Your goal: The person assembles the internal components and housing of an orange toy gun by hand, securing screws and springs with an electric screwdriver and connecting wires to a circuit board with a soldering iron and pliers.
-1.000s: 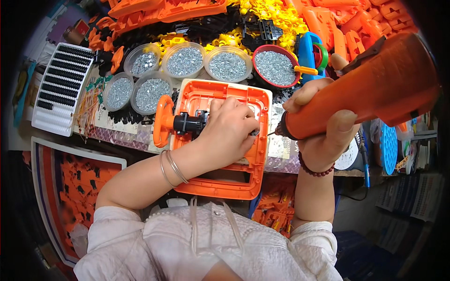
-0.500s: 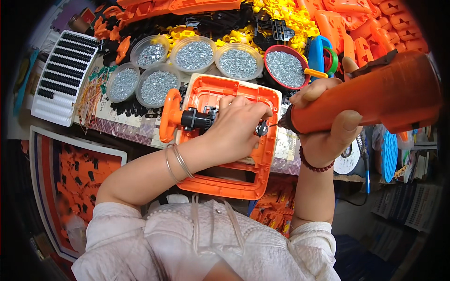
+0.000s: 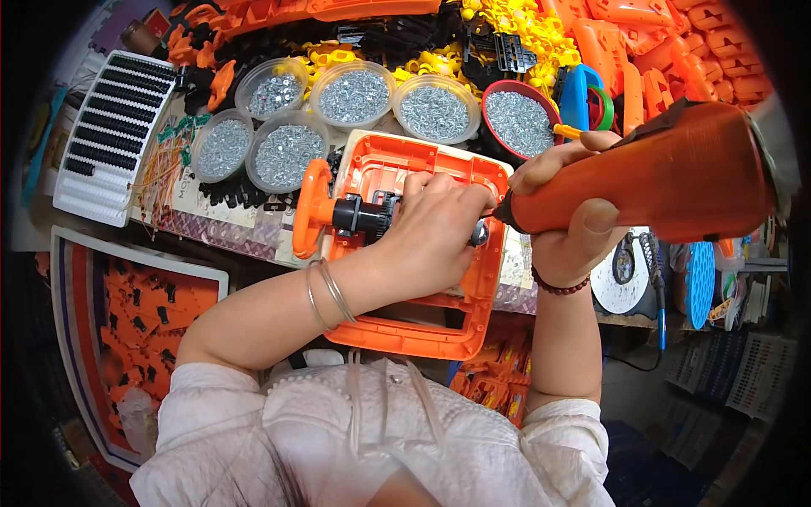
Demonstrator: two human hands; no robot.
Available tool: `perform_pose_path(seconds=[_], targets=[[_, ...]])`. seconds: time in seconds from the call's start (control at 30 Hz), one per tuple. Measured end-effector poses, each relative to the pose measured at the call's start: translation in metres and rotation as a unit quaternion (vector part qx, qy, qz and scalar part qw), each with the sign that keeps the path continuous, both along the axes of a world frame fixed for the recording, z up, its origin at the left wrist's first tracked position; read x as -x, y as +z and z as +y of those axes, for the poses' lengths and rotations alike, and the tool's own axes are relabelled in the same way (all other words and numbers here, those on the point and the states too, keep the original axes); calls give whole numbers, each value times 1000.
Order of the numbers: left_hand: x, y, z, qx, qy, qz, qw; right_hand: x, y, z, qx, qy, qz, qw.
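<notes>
An orange rectangular plastic housing (image 3: pixel 411 342) lies open side up in front of me. Across its left side runs a black toothed shaft (image 3: pixel 361 217) with a small orange steering wheel (image 3: pixel 312 209) at its outer end. My left hand (image 3: pixel 432 230) is closed over the shaft's inner end, its fingertips down inside the housing. My right hand (image 3: pixel 564 207) grips a thick orange electric screwdriver (image 3: pixel 655 173), held nearly level. Its black nose reaches the left fingers, above a shiny round metal part (image 3: pixel 480 234). Whether the bit touches a screw is hidden.
Clear tubs of screws (image 3: pixel 353 95) and a red bowl of screws (image 3: pixel 522 122) stand behind the housing. Yellow parts (image 3: pixel 541 42) and orange shells (image 3: pixel 604 51) heap up beyond. A white tray of black pieces (image 3: pixel 114 139) is at left, a bin of orange parts (image 3: pixel 156 317) below it.
The screwdriver has moved left and slightly down with my right hand, bringing its nose to my left fingers. The left hand keeps its hold and shifts slightly right with the housing.
</notes>
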State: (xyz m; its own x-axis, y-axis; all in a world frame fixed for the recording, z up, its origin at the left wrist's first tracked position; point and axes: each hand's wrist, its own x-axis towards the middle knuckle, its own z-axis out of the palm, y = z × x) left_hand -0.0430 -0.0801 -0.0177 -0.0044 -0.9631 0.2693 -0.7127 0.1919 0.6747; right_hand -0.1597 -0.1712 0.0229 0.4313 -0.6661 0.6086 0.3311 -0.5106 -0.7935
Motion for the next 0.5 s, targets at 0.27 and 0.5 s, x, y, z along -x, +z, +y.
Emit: perform_pose_path(seconds=[0.27, 0.5], targets=[[-30, 27, 18, 101, -6, 34, 994, 4, 3, 8, -18, -63, -18, 998], [-212, -17, 78, -80, 406, -362, 835, -5, 27, 24, -12, -67, -22, 997]])
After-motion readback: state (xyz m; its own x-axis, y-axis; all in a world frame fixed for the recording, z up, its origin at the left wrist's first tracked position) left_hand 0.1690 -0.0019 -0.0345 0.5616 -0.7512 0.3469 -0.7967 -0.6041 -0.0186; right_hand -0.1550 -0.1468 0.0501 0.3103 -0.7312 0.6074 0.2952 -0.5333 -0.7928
